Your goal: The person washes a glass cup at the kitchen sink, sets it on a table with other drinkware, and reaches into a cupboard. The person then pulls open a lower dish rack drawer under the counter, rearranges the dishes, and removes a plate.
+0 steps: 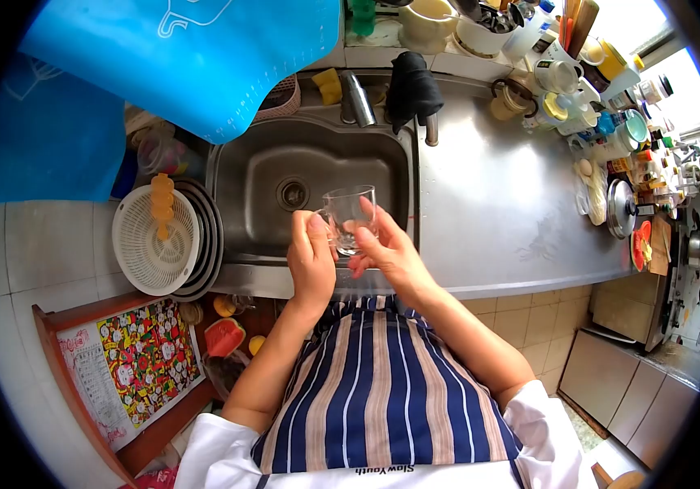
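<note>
Between my two hands a clear glass mug (348,213) is held over the front edge of the steel sink (245,175). My left hand (312,251) is closed around the mug's handle on the left side. On the other side, the fingers and thumb of my right hand (392,251) grip the mug's body near its base. The mug's rim points upward and away from me, and I can see no contents through the glass. Behind it, the drain (292,194) shows in the sink's bottom.
A white colander (134,253) and nested bowls stand left of the sink. Blue mats (179,65) hang at upper left. A black cloth (413,88) covers part of the faucet area. Jars and bottles (557,77) line the back right of the steel counter (496,212).
</note>
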Tool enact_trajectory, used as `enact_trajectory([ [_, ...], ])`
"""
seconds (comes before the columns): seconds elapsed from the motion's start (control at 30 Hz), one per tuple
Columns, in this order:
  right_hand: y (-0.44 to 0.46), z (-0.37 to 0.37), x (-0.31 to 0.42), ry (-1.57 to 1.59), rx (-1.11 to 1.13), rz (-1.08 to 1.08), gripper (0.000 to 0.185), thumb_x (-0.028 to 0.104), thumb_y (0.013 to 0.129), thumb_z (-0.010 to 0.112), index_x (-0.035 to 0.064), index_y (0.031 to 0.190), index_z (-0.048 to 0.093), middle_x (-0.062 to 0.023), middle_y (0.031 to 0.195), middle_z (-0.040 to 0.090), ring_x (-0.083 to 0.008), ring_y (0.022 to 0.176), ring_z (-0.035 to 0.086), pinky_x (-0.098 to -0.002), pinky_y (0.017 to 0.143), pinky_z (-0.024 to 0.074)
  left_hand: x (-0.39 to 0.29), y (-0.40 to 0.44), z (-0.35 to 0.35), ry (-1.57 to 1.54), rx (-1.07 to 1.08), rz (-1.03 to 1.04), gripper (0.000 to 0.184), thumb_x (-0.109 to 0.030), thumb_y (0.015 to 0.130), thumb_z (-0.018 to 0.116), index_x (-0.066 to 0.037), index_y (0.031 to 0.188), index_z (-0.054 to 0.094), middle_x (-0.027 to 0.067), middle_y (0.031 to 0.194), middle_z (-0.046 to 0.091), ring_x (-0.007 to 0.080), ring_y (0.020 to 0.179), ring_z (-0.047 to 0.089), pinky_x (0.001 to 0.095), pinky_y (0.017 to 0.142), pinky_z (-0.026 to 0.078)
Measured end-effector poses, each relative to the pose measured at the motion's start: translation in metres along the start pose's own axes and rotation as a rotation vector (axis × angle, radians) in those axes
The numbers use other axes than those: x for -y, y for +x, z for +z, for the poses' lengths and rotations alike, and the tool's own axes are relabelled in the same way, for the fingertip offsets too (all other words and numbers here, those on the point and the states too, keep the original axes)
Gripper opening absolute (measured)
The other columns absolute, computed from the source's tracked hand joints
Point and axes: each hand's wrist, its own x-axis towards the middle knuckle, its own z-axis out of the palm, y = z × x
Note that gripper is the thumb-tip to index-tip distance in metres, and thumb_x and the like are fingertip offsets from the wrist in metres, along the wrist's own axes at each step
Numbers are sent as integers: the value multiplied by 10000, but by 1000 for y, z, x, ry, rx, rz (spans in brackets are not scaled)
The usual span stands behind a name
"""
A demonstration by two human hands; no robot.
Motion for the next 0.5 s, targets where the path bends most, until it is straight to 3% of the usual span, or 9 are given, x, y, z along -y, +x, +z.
enact_trajectory([
  [0.03,-3,-8,5,7,50,-4,714,314,932,582,85,1480,186,-137,1257,504,-157,728,605,-291,671,522,-6,-4,-2,-119,79,-18,228,-219,1010,391,-35,892,459,52,691,522,149,597,516,300,553,428],
  [0.07,-7,-14,14,15,122,38,741,331,908,616,118,1484,201,-139,1306,487,-175,843,611,-309,757,515,-6,-8,-3,-119,103,77,185,-188,1001,419,-31,911,458,43,758,527,108,628,506,258,557,419],
  [0.1,-8,-20,19,14,128,41,741,331,908,616,118,1484,201,-139,1306,487,-175,843,611,-309,757,515,-12,-11,-4,-117,96,76,185,-188,1001,419,-31,911,458,43,758,527,108,628,506,258,557,419],
  [0.17,-12,-27,26,-13,261,-37,821,344,858,680,122,1486,200,-135,1371,445,-203,1029,574,-340,895,467,-31,-18,-6,-143,168,153,189,-186,1010,403,-42,903,461,22,841,481,68,665,450,211,585,407],
  [0.2,-17,-25,35,-1,262,-30,909,330,786,756,125,1485,213,-134,1396,425,-217,1163,505,-365,998,397,-33,-20,-9,-156,199,155,155,-157,990,457,-27,910,485,43,900,486,82,718,468,205,616,420],
  [0.23,-20,-28,40,-1,270,-30,909,330,786,756,125,1485,213,-134,1396,425,-217,1163,505,-365,998,397,-36,-22,-10,-152,192,157,155,-157,990,457,-27,910,485,43,900,486,82,718,468,205,616,420],
  [0.3,-25,-32,46,-18,316,-104,862,194,804,741,117,1483,215,-126,1428,393,-202,1174,499,-360,1000,404,-45,-25,-12,16,171,334,156,-143,969,501,-11,886,511,57,892,505,113,742,490,221,657,424],
  [0.33,-29,-33,50,-14,324,-104,862,194,804,741,117,1483,215,-126,1428,393,-202,1174,499,-360,1000,404,-56,-26,-13,78,145,417,157,-132,943,542,0,861,528,76,864,526,148,764,510,251,698,423],
  [0.5,-39,-36,74,-105,426,-119,844,160,797,740,124,1478,242,-118,1440,381,-210,1213,482,-382,1026,386,-82,-35,-10,140,77,521,148,-115,927,555,2,841,527,83,798,536,160,762,521,268,701,414],
])
